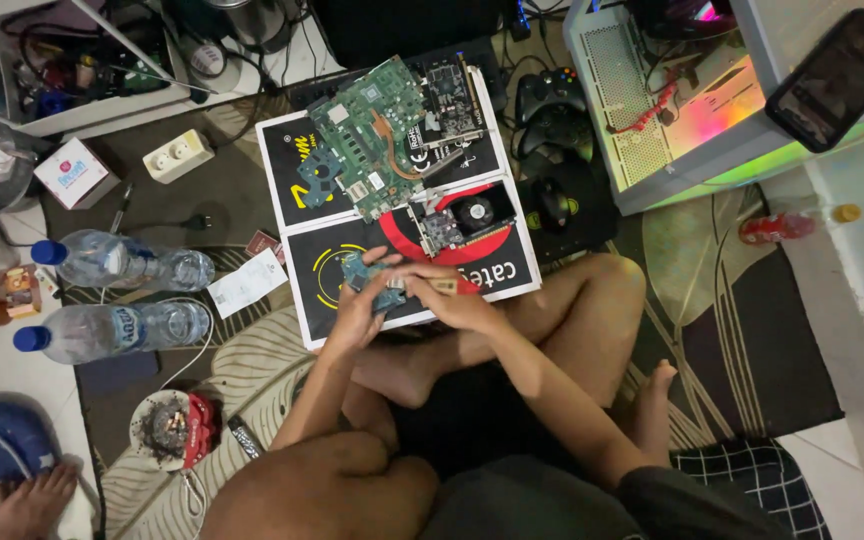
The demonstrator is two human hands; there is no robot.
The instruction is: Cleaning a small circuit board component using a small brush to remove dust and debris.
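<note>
Patterned rug (252, 365) | glossy black box (322, 280) | both hands (412, 290) grip small blue-green circuit board (377, 285)

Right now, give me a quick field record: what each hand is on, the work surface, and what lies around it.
left hand: grips the left edge of a small blue-green circuit board
right hand: fingers on the same board's right side
work surface: black flat box lying on the floor
on the box, farther back: large green circuit board; graphics card with a fan
left of the box: two water bottles with blue caps; white power strip
right of the box: black game controller; lit computer case
</note>
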